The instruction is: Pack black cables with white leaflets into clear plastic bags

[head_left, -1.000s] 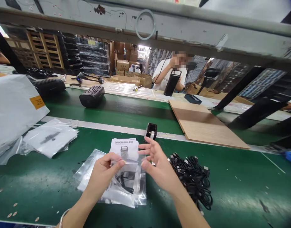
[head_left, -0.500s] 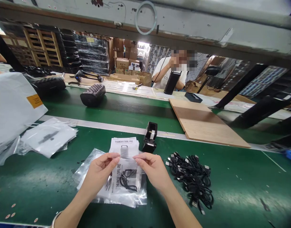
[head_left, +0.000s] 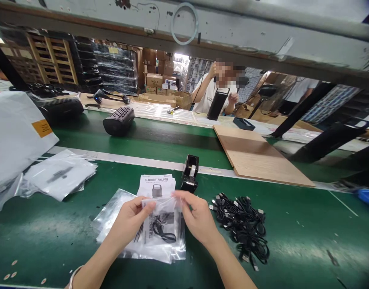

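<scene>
A clear plastic bag (head_left: 162,208) holds a printed sheet and a coiled black cable (head_left: 164,233). My left hand (head_left: 132,214) pinches its upper left edge between thumb and fingers. At the upper right corner, my right hand (head_left: 196,214) is closed on the bag's edge, its fingertips slightly blurred. Beneath lie more clear bags (head_left: 112,208), partly hidden by my left hand. Just beyond the bag's top edge is a stack of leaflets (head_left: 156,182) printed "THUNDER TRAIL PRO". To the right of my right hand lies a heap of black USB cables (head_left: 241,224).
A black tape dispenser (head_left: 189,172) stands behind the leaflets. Filled bags (head_left: 61,172) lie left, near a large white bag (head_left: 19,132). Farther back are a black speaker (head_left: 118,120), a wooden board (head_left: 262,156) and a person (head_left: 207,90) beside an upright black speaker (head_left: 217,105).
My right fingertips have shifted slightly along the bag's top edge, and that edge now looks folded over. Across the table, the person's hands have moved apart.
</scene>
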### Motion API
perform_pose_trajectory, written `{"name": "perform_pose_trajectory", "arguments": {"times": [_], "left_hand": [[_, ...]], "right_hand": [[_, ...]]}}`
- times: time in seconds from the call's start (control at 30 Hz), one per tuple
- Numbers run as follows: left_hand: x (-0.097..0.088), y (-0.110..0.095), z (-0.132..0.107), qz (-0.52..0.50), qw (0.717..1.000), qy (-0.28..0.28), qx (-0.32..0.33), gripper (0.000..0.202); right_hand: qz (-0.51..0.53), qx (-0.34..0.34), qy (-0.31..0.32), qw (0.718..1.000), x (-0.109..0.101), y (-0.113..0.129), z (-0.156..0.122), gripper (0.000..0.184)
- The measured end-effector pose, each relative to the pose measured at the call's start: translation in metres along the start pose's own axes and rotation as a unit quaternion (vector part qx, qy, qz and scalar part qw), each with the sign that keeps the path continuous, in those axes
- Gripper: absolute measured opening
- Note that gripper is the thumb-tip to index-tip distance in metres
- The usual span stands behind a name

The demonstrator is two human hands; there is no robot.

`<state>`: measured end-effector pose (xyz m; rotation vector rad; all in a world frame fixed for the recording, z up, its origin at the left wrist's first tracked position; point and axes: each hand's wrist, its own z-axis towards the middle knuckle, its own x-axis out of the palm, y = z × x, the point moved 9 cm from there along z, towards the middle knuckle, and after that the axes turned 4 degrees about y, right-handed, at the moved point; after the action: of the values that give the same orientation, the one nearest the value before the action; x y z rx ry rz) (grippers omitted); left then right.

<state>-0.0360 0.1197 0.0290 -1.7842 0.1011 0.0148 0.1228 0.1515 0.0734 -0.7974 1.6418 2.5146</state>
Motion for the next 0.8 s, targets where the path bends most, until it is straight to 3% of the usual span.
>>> {"name": "perform_pose_trajectory", "arguments": {"times": [0.1,0.17,0.3,0.4,0.57,0.7,0.8], "left_hand": [[-0.006,-0.001,0.001,0.009,0.999,-0.036,0.020,0.036],[-0.009,0.000,0.000,0.006,0.999,-0.045,0.027,0.036],[-0.010,0.003,-0.001,0.007,0.998,-0.050,0.038,0.036],[-0.010,0.005,-0.001,0.011,0.998,-0.056,0.041,0.035],[-0.012,0.012,0.002,-0.007,0.998,-0.059,0.033,0.037],[-0.012,0.016,0.003,0.001,0.998,-0.055,0.034,0.033],[-0.012,0.013,0.000,0.037,0.996,-0.070,0.044,0.031]], "right_hand": [[-0.060,0.156,-0.164,0.972,-0.045,-0.029,0.001,0.026],[-0.086,0.220,-0.203,0.950,-0.062,-0.044,0.005,0.026],[-0.019,0.252,-0.155,0.955,-0.052,-0.068,0.022,0.029],[0.047,0.251,-0.157,0.954,-0.037,-0.074,0.019,0.033],[0.055,0.225,-0.179,0.956,-0.022,-0.070,0.002,0.029],[-0.013,0.225,-0.198,0.954,-0.029,-0.060,-0.015,0.022],[-0.012,0.211,-0.147,0.966,-0.019,-0.039,-0.022,0.022]]}}
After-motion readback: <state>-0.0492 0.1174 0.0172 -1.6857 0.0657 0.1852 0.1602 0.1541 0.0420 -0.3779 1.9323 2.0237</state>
